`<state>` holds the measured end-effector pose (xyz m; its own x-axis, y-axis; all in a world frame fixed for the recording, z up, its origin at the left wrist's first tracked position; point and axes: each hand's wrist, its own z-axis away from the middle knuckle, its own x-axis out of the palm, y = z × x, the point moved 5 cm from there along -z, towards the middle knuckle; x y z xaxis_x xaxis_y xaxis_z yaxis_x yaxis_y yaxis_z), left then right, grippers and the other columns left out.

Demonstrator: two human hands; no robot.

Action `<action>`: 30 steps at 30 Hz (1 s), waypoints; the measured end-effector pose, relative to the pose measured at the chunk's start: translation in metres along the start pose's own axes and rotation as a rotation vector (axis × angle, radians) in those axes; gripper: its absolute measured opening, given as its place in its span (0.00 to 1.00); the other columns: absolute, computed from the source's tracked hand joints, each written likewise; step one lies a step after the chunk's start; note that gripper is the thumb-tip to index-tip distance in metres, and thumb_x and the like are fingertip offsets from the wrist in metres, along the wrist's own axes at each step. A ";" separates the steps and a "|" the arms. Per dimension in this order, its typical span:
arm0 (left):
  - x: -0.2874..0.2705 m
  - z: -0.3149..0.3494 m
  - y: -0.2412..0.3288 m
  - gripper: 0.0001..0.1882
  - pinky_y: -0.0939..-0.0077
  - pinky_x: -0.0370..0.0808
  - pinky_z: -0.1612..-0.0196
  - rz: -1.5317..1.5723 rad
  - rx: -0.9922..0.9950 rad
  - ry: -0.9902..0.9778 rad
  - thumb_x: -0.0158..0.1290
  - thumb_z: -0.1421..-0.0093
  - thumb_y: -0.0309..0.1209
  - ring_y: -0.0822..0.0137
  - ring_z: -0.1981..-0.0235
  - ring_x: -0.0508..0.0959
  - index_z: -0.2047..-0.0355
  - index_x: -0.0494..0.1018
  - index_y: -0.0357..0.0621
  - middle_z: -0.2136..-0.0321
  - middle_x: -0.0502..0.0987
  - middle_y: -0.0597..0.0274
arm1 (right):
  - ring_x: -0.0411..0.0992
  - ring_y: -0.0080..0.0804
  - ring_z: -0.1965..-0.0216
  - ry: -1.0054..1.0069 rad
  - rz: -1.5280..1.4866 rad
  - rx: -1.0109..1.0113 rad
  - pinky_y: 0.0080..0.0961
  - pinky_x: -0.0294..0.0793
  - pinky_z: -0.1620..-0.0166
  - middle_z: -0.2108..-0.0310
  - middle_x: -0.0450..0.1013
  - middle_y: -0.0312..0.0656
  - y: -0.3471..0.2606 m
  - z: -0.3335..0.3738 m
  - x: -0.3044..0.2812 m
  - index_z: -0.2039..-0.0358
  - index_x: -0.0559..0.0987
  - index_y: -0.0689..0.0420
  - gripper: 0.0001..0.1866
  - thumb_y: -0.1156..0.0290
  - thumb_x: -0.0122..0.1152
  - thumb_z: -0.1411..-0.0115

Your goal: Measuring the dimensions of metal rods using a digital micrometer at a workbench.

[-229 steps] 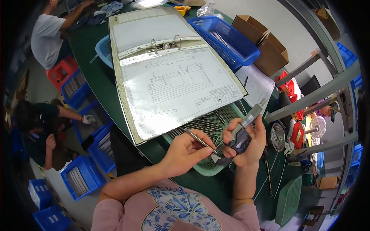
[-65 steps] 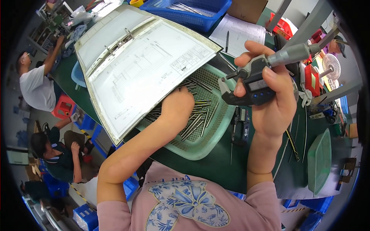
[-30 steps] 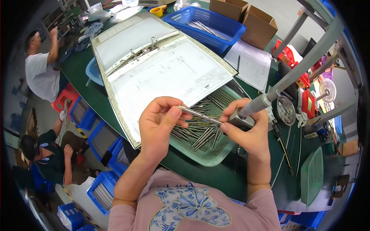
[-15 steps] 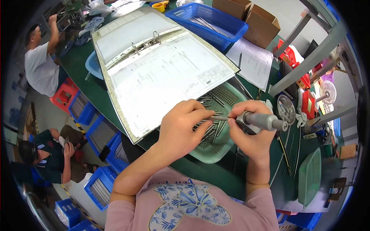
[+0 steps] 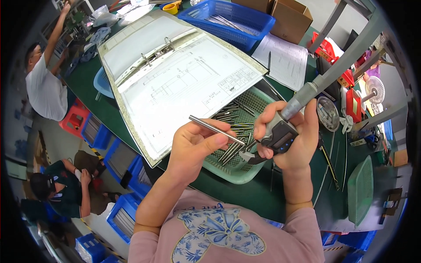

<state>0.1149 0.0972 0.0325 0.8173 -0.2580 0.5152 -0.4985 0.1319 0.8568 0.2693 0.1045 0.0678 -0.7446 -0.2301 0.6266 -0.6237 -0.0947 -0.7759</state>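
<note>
My left hand [image 5: 186,151] pinches a slim, shiny metal rod [image 5: 206,126] between thumb and fingers, slanting down to the right. The rod's lower end is close to the frame of a digital micrometer [image 5: 280,136]; whether they touch, I cannot tell. Fingers of my right hand [image 5: 302,142] wrap round the micrometer, its grey thimble pointing up and its dark display facing me. Beneath both hands sits a light green plastic basket [image 5: 239,175] with several similar rods [image 5: 226,117] lying loose inside. An open ring binder [image 5: 144,127] with a technical drawing overlaps the basket's far left edge.
A blue basket [image 5: 261,40] with long rods stands at the back, near a cardboard box [image 5: 291,22]. A printed sheet [image 5: 287,65] with a pen lies right of the binder. A grey metal post [image 5: 351,57] slants at right. Two other people are at the left.
My hands have moved apart slightly. The micrometer has turned, so its display now faces me and its thimble points upward. The rod in my left hand now shows clearly, tilted.
</note>
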 end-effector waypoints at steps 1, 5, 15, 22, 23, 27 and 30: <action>0.002 0.001 -0.002 0.11 0.79 0.72 0.64 0.065 -0.033 -0.029 0.51 0.50 0.22 0.69 0.68 0.74 0.65 0.69 0.33 0.70 0.74 0.54 | 0.63 0.26 0.89 -0.016 -0.021 0.011 0.16 0.62 0.87 0.81 0.69 0.50 0.001 -0.001 0.001 0.72 0.69 0.66 0.39 0.40 0.22 0.45; 0.004 0.005 -0.007 0.11 0.79 0.72 0.64 0.045 -0.063 -0.073 0.51 0.50 0.22 0.69 0.67 0.74 0.64 0.69 0.33 0.70 0.74 0.54 | 0.63 0.27 0.89 0.001 -0.076 0.087 0.17 0.62 0.88 0.81 0.68 0.49 0.000 -0.002 0.000 0.73 0.69 0.65 0.38 0.41 0.21 0.44; 0.012 0.008 -0.008 0.13 0.77 0.70 0.60 0.004 -0.051 -0.117 0.50 0.51 0.18 0.66 0.64 0.74 0.63 0.67 0.32 0.67 0.74 0.50 | 0.57 0.28 0.94 0.038 -0.176 0.193 0.20 0.60 0.90 0.80 0.67 0.51 0.007 -0.006 -0.003 0.71 0.67 0.63 0.31 0.46 0.25 0.42; 0.011 0.006 -0.008 0.10 0.78 0.70 0.60 -0.068 0.044 -0.160 0.50 0.52 0.16 0.69 0.66 0.73 0.67 0.69 0.31 0.68 0.72 0.54 | 0.58 0.28 0.94 -0.013 -0.164 0.206 0.20 0.61 0.90 0.80 0.68 0.51 0.009 -0.007 -0.005 0.70 0.67 0.64 0.31 0.47 0.24 0.42; 0.011 0.006 -0.008 0.10 0.78 0.70 0.60 -0.067 0.041 -0.160 0.50 0.52 0.16 0.69 0.66 0.73 0.67 0.69 0.31 0.68 0.72 0.54 | 0.58 0.28 0.94 -0.027 -0.171 0.214 0.20 0.62 0.90 0.80 0.68 0.51 0.010 -0.007 -0.004 0.70 0.67 0.64 0.31 0.48 0.23 0.42; 0.011 0.007 -0.010 0.09 0.80 0.70 0.62 -0.059 -0.038 -0.175 0.50 0.52 0.16 0.70 0.67 0.72 0.68 0.69 0.31 0.69 0.71 0.56 | 0.61 0.29 0.92 -0.052 -0.219 0.254 0.18 0.64 0.88 0.80 0.69 0.50 0.011 -0.008 -0.004 0.70 0.68 0.67 0.34 0.46 0.24 0.43; 0.012 0.006 -0.011 0.09 0.80 0.70 0.62 -0.056 -0.034 -0.184 0.50 0.52 0.15 0.71 0.67 0.72 0.68 0.69 0.31 0.69 0.71 0.56 | 0.62 0.29 0.92 -0.066 -0.203 0.254 0.18 0.64 0.87 0.80 0.69 0.50 0.012 -0.009 -0.003 0.70 0.68 0.67 0.34 0.46 0.24 0.43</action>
<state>0.1281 0.0866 0.0292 0.7753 -0.4359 0.4571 -0.4414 0.1437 0.8857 0.2626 0.1125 0.0573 -0.5890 -0.2431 0.7707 -0.6723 -0.3819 -0.6342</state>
